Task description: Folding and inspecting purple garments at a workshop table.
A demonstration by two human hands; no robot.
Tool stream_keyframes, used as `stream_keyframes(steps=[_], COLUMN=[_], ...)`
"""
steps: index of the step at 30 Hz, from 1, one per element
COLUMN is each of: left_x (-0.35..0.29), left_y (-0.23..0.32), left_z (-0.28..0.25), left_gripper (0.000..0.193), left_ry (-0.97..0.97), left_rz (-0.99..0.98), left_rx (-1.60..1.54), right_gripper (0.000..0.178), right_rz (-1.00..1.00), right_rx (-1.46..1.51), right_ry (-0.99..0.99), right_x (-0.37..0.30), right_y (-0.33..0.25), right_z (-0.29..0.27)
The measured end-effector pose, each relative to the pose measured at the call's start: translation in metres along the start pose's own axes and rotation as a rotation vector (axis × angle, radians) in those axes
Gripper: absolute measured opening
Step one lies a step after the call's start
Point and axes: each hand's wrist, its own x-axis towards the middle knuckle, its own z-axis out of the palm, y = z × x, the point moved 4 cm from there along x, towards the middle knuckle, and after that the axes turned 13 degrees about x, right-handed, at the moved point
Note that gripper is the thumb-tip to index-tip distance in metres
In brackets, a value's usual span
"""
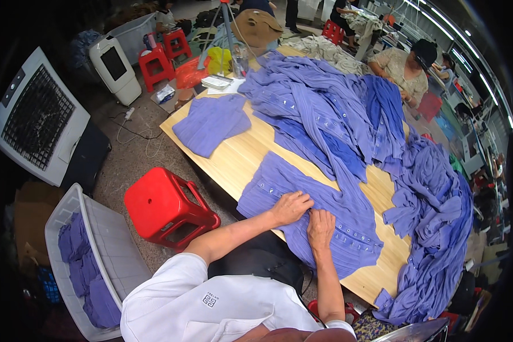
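A purple ribbed cardigan (268, 176) with a row of light buttons down its front lies spread on the wooden table (228, 154) before me. My left hand (292, 206) is at the middle of the button band, fingers curled and pinching the cloth. Just to its right, my right hand (321, 227) is closed on the same band, its fingertips almost meeting the left ones. What exactly is between the fingertips is hidden. Beyond my hands lies a large heap of purple cardigans (302, 97), some with buttons showing. A folded purple garment (211, 122) rests at the table's far left.
More purple garments (433, 228) hang over the table's right edge. On the left are a red stool (154, 205), a pale bin (114, 245) with folded purple garments, and an air cooler (40, 114). A co-worker (404, 71) sits across the table, beyond the heap.
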Motion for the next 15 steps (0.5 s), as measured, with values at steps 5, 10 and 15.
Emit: stream_keyframes(steps=[5,10,15], left_x=[-0.002,-0.002,0.003], left_y=[-0.008,-0.016,-0.015], left_z=[0.000,0.002,-0.005], left_gripper=[0.014,0.014,0.016], left_ry=[-0.007,-0.002,0.011], left_rz=[0.016,-0.006,0.062], left_rx=[-0.153,-0.272,-0.264], right_gripper=[0.006,0.006,0.008], right_rz=[0.014,-0.098,-0.171], right_rx=[0.001,0.015,0.008], right_ry=[-0.017,-0.019,0.007], right_x=[0.005,0.017,0.024], right_y=[0.007,0.008,0.008], right_z=[-0.001,-0.004,-0.009])
